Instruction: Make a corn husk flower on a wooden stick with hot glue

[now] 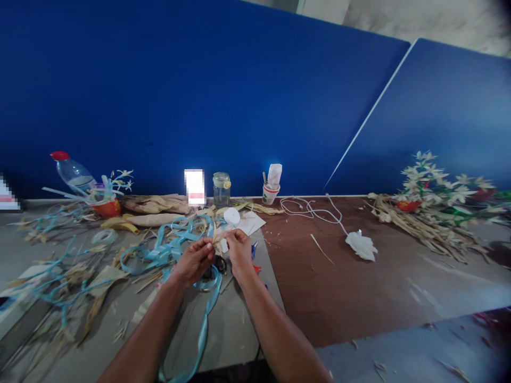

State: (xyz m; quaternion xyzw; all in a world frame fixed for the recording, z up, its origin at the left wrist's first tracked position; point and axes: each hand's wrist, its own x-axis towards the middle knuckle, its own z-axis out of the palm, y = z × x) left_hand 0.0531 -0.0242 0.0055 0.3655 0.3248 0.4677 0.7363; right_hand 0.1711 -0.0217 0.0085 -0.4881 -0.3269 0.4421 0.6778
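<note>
My left hand and my right hand meet over the grey part of the table. Both pinch a small pale strip of dried husk between their fingertips, and part of it is hidden by the fingers. Just below them, what look like black scissor handles lie partly covered. Light-blue ribbon is heaped to the left of my hands, and a length of it hangs past the table's front edge. Behind the fingers lie a white disc and a white sheet.
Along the blue partition stand a tilted bottle, a lit screen, a jar and a paper cup. Blue-wrapped stems spread at left. A white cable, crumpled tissue and husk flowers lie right.
</note>
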